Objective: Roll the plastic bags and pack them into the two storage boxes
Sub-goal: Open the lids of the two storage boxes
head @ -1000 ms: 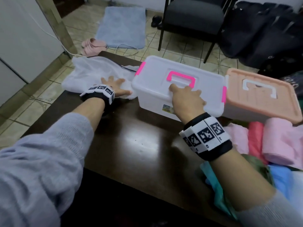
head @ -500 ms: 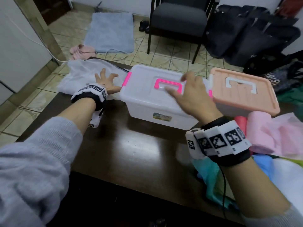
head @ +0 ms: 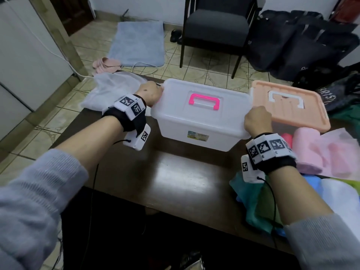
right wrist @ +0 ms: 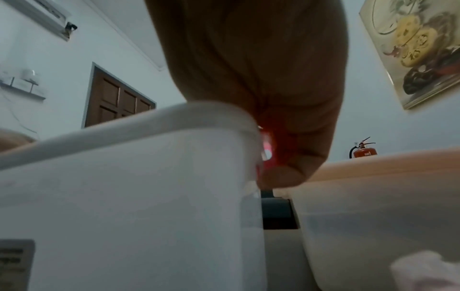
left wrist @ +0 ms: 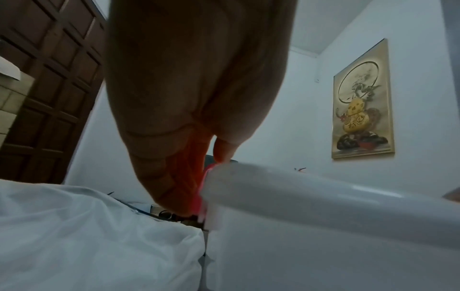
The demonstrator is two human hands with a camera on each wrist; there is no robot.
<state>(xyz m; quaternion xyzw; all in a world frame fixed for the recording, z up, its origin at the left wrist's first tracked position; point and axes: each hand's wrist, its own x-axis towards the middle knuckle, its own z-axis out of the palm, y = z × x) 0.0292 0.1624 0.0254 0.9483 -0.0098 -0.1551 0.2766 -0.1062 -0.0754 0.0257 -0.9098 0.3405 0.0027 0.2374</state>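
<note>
- Two storage boxes side by side on the dark desk [head: 175, 178], touching or nearly so, lids on: one clear box with pink handle [head: 202, 115], one box with peach lid [head: 290, 106] to its right.
- Left hand [head: 150, 93] at the clear box's left end, fingers [left wrist: 174, 177] curled down over the pink latch [left wrist: 199, 196], thumb on the lid edge.
- Right hand [head: 257, 118] at the right end, in the gap between the boxes; fingers [right wrist: 298, 157] curled onto the pink latch [right wrist: 267, 145] there.
- Plastic bags: one white bag [head: 115, 88] spread flat left of the clear box; two pink rolls [head: 305, 149] plus one red roll [head: 287, 138] beside the peach-lidded box.
- Loose heap of green, blue and white bags [head: 253, 203] at the desk's near right; count unclear.
</note>
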